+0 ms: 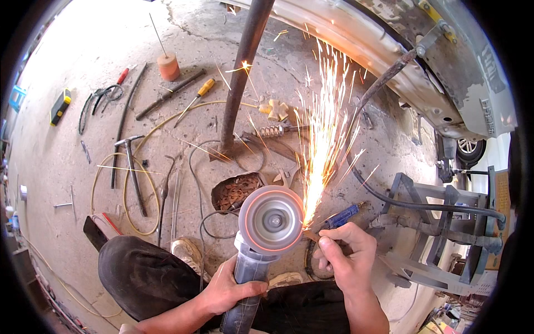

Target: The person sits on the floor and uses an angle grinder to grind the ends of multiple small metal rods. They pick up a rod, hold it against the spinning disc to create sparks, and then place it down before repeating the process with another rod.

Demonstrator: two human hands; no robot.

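My left hand grips the grey body of an angle grinder, whose spinning disc faces up toward me. My right hand pinches a small metal piece against the right rim of the disc. A fan of bright sparks shoots up and away from the point of contact. My dark-trousered knees sit below the grinder.
A rusty post stands on the concrete floor ahead. A hammer, screwdrivers, cables and rods lie to the left. A grey metal frame with hoses stands right. A car body spans the top right.
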